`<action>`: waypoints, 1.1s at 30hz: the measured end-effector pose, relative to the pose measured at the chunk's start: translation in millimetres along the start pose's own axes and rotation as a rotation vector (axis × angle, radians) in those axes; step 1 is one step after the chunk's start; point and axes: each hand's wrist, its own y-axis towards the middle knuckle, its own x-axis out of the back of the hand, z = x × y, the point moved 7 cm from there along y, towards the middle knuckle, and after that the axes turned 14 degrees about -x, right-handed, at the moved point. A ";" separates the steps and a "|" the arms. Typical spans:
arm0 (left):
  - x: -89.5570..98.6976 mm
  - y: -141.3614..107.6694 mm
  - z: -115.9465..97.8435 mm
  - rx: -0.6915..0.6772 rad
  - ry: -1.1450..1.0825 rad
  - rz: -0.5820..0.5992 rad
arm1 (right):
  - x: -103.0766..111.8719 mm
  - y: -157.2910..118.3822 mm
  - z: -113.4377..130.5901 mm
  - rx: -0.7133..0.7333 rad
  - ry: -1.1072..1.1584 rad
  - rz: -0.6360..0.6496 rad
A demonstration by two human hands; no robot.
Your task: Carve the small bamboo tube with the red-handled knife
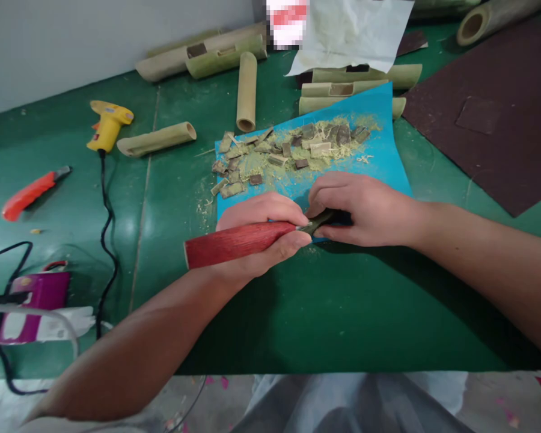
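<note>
My left hand (265,210) is wrapped round a tool with a thick red wooden handle (238,242). The handle's butt points left, and a bit of pale metal shows at its right end; I cannot tell what kind of tool it is. Close against that end, my right hand (351,204) pinches a small dark greenish piece (322,222), partly covered by the fingers. Both hands nearly touch over the near edge of a blue sheet (381,159). Bamboo chips (320,149) and pale green dust lie scattered across the sheet beyond them.
Left on the green table (252,325) lie a yellow glue gun (110,123), a red utility knife (36,191) and a purple-and-white box (45,300) with cables. Bamboo tubes (157,139) lie at the back, some notched. A dark brown sheet (491,108) covers the right.
</note>
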 end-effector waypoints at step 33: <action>8.0 -9.5 -4.3 -0.096 0.132 -0.143 | 0.1 0.8 -1.4 -0.007 0.003 -0.008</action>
